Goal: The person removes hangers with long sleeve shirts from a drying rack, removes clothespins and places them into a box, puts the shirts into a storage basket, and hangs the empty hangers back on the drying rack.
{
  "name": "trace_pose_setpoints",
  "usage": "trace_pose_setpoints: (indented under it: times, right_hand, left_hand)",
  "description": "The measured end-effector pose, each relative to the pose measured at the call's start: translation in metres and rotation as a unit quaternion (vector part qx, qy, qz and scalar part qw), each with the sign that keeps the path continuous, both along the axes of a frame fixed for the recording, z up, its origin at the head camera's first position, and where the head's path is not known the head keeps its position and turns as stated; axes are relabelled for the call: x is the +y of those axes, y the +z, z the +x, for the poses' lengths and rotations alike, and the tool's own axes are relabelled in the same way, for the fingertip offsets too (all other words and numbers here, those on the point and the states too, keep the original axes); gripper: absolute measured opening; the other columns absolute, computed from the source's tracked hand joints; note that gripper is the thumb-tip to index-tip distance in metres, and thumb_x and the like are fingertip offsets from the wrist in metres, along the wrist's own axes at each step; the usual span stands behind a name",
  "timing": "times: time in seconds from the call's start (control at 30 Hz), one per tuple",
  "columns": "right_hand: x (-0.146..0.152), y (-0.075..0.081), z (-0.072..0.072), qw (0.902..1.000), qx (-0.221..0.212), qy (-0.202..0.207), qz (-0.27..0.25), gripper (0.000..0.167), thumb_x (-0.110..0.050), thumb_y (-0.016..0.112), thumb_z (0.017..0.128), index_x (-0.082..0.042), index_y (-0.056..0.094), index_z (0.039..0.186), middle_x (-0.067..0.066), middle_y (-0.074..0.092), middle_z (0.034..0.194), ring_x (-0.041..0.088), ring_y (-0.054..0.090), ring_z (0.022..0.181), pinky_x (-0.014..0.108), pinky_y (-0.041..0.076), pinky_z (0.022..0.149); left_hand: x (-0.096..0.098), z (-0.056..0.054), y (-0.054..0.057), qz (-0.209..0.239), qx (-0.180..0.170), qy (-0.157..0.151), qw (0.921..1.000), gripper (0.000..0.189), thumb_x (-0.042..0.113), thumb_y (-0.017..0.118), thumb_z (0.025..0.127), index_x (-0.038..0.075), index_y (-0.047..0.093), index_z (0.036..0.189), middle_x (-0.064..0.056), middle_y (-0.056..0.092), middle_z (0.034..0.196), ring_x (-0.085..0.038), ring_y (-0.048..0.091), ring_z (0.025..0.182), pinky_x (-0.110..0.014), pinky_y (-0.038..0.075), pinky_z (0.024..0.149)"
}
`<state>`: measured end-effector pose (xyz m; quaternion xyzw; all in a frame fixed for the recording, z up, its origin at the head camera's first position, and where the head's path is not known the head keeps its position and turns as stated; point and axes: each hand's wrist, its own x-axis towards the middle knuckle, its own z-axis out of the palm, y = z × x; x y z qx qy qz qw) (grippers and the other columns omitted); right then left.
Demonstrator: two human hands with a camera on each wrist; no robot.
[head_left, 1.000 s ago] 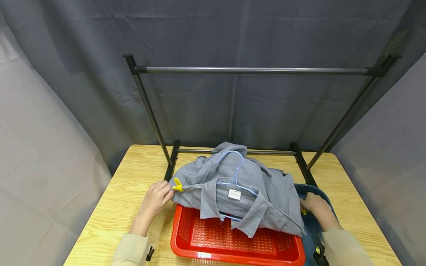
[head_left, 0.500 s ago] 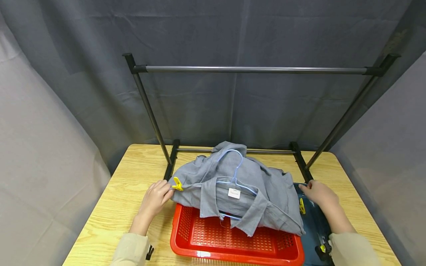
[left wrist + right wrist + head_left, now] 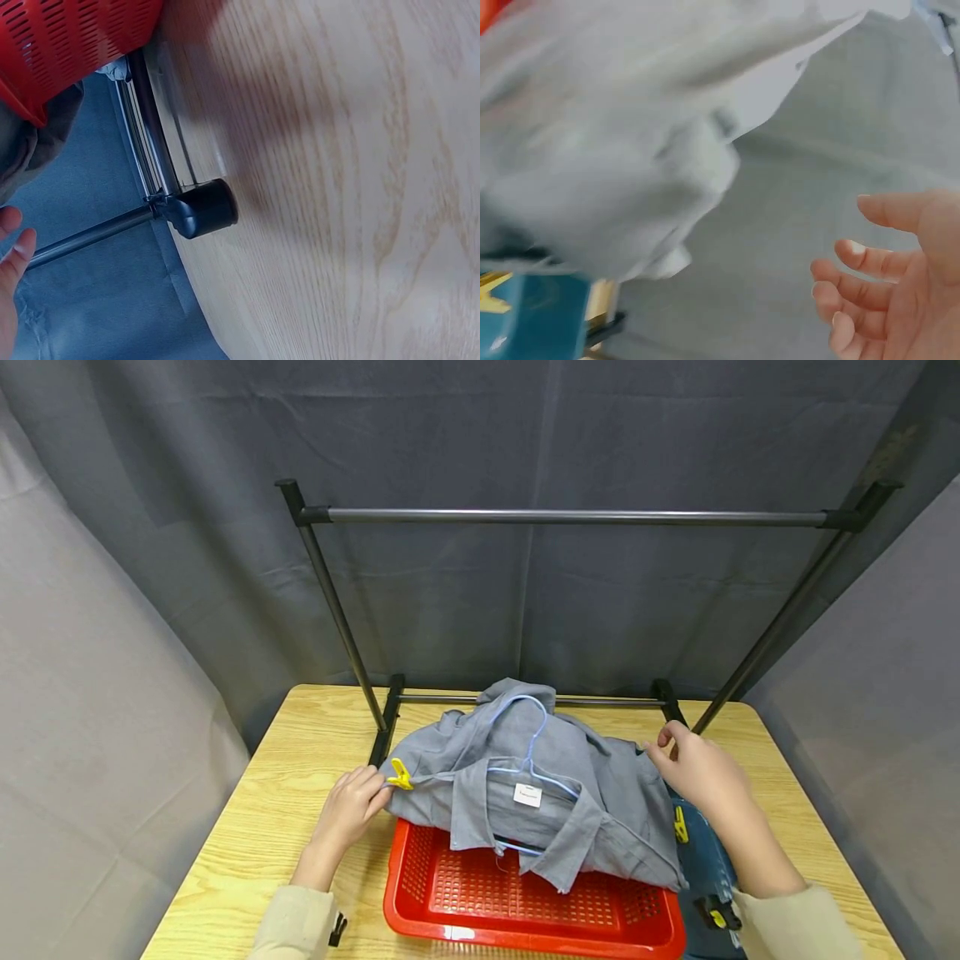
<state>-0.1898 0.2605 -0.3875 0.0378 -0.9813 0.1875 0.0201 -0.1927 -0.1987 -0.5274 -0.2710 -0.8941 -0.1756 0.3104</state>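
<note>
A grey collared shirt (image 3: pixel 480 802) lies over the red basket (image 3: pixel 525 935), with a light blue hanger (image 3: pixel 530 760) inside its collar. A yellow clip (image 3: pixel 401 775) grips the shirt's left shoulder. Right beside that clip, my left hand (image 3: pixel 347 810) pinches the shirt's left end; in the left wrist view only part of that hand (image 3: pixel 9 281) shows. My right hand (image 3: pixel 701 768) hovers near the shirt's right end, fingers loosely bent. The right wrist view shows this hand (image 3: pixel 907 285) holding nothing, apart from the blurred shirt (image 3: pixel 630 150).
A blue basin (image 3: pixel 701 860) stands to the basket's right, partly under the shirt, with a yellow clip (image 3: pixel 680 825) in it. Behind, a metal rack (image 3: pixel 577 517) spans the wooden table (image 3: pixel 277 768). Grey curtains (image 3: pixel 420 435) hang at the back.
My right hand has risen out of the blue basin and moved away from me to the shirt's far right end. My left hand, the shirt and the hanger have stayed in place.
</note>
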Motion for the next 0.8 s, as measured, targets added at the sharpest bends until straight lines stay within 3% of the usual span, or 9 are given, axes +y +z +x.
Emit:
trace_pose_setpoints:
  times: [0.2,0.43,0.8]
  right_hand:
    - [-0.028,0.022,0.009,0.9981,0.054,0.032,-0.002,0.028,-0.029,0.056,0.089,-0.003,0.05,0.099,0.004,0.049,0.065,0.015,0.041,0.049,0.029,0.032,0.045]
    - [-0.058,0.033,0.018,0.991,0.117,0.064,0.0,0.024,-0.027,0.062,0.085,-0.007,0.053,0.096,0.005,0.052,0.07,0.014,0.04,0.05,0.028,0.033,0.044]
    - [-0.104,0.041,0.022,0.983,0.141,0.117,0.001,0.023,-0.028,0.066,0.082,-0.012,0.054,0.091,0.003,0.051,0.072,0.015,0.043,0.054,0.026,0.034,0.045]
  left_hand:
    - [0.001,-0.001,-0.001,0.001,0.002,0.003,1.0,0.02,0.02,0.052,0.085,0.014,0.044,0.068,0.003,0.038,0.069,-0.019,0.047,0.068,-0.037,0.04,0.063]
    - [0.0,-0.001,-0.003,0.002,0.004,0.002,1.0,0.022,0.023,0.05,0.087,0.013,0.043,0.068,0.002,0.038,0.069,-0.02,0.047,0.068,-0.037,0.04,0.063]
    - [0.001,-0.001,-0.002,0.007,0.0,-0.001,1.0,0.022,0.022,0.051,0.087,0.014,0.043,0.068,0.002,0.038,0.069,-0.02,0.047,0.067,-0.038,0.041,0.063]
